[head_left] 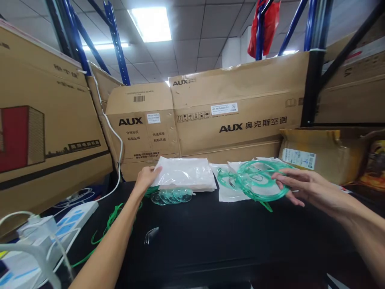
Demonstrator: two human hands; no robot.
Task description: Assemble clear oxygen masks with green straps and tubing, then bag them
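Observation:
My left hand [146,176] is closed on the left edge of a stack of white plastic bags [186,172], thumb on the near side. Just in front of the stack lies a row of overlapping clear green-tinted cup-like pieces [172,196]. On the right, my right hand [296,184] grips a coil of green tubing [255,196] by its right side. Behind and under the coil, loose white bags [224,194] lie flat. A small clear plastic piece [151,235] rests alone on the black table [216,237].
Green cord [112,216] trails beside my left forearm. A white power strip [78,216] with plugs and cables stands at the left. Large cardboard boxes [198,136] wall off the back and left. An open carton [325,148] stands at the back right, near blue shelf posts.

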